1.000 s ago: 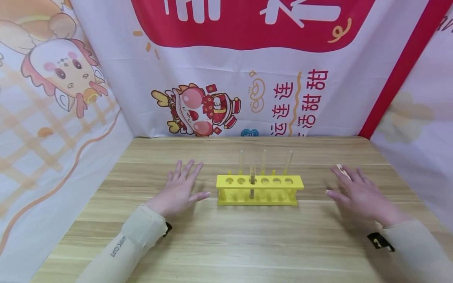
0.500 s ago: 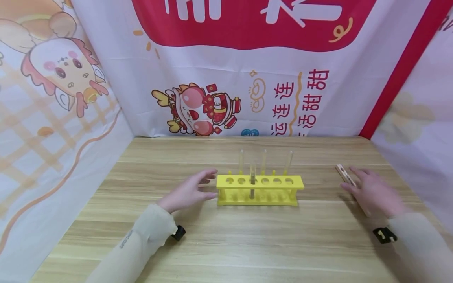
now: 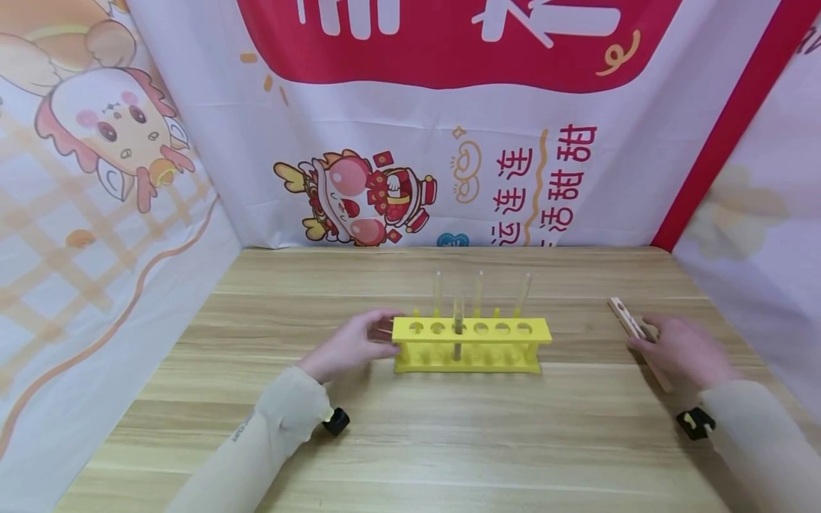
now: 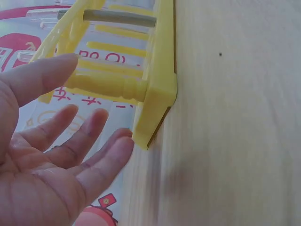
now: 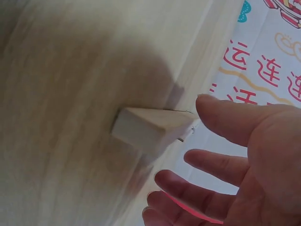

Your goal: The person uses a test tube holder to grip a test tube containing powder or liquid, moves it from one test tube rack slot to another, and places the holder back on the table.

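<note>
A yellow test tube rack [image 3: 471, 367] stands upright on the table. One test tube [image 3: 457, 328] with dark grey contents sits in a hole of it, and several clear tubes stand on the pegs behind. My left hand [image 3: 349, 349] is at the rack's left end, thumb in front; in the left wrist view its fingers [image 4: 106, 165] are spread and loosely bent, not gripping. A wooden test tube holder [image 3: 625, 317] lies at the right. Over its near part hovers my right hand [image 3: 689, 353], with thumb and fingers apart around the holder [image 5: 155, 127], not pinching it.
The wood-grain table [image 3: 410, 442] ends at a printed white and red cloth [image 3: 398, 114] at the back. Similar cloths hang along the left [image 3: 115, 285] and right [image 3: 757, 235] sides. Black wrist cameras sit under both sleeves.
My left hand has moved right to the rack's left end, its fingers bending from a flat spread. My right hand has slid back along the holder, uncovering more of it. Rack and holder stay in place.
</note>
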### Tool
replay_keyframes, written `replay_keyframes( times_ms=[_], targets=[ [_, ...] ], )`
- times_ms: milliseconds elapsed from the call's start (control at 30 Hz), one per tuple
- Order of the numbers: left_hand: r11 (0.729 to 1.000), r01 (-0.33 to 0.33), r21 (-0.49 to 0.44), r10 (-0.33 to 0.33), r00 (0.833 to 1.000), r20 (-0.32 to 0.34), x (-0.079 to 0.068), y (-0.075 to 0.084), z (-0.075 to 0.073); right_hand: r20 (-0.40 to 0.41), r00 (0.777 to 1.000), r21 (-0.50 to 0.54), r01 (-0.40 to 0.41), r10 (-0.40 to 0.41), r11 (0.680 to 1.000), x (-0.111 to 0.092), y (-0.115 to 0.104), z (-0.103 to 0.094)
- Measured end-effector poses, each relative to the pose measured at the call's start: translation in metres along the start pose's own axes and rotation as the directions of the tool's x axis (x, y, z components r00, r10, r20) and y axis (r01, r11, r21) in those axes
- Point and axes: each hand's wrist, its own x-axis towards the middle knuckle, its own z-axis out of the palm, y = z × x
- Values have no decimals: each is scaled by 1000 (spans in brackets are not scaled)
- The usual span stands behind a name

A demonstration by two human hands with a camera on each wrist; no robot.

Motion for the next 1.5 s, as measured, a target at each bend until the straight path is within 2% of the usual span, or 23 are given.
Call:
replay_keyframes(
  times_ms=[133, 333, 433, 567, 867, 1200, 1367, 1500],
  targets=[
    [999, 10, -33, -10, 1000, 10, 3, 1, 5, -15, 1000, 6, 8, -8, 1000, 3, 2, 5],
    [998, 24, -52, -23, 1000, 9, 9, 1, 12, -15, 999, 21, -35, 35, 999, 3, 2, 8],
    [999, 28, -39, -28, 1000, -3, 9, -1, 14, -12, 998, 21, -55, 55, 998, 3, 1, 8],
    [1000, 4, 0, -4, 1000, -12, 10, -5, 16, 0, 997, 25, -71, 71, 997, 3, 1, 8],
    [1000, 1, 21, -1, 1000, 5, 12, -13, 16, 10, 997, 32, -77, 76, 997, 0, -3, 6],
    [999, 11, 40, -11, 1000, 2, 10, -8, 16, 8, 998, 68, -63, 63, 996, -7, -2, 2],
    [999, 14, 44, -14, 1000, 0, 9, -7, 17, -44, 998, 115, -43, 48, 992, -12, -10, -8],
    [999, 6, 40, -6, 1000, 1, 10, -7, 17, -161, 987, 109, 7, 10, 994, -14, -24, -16]
  ],
)
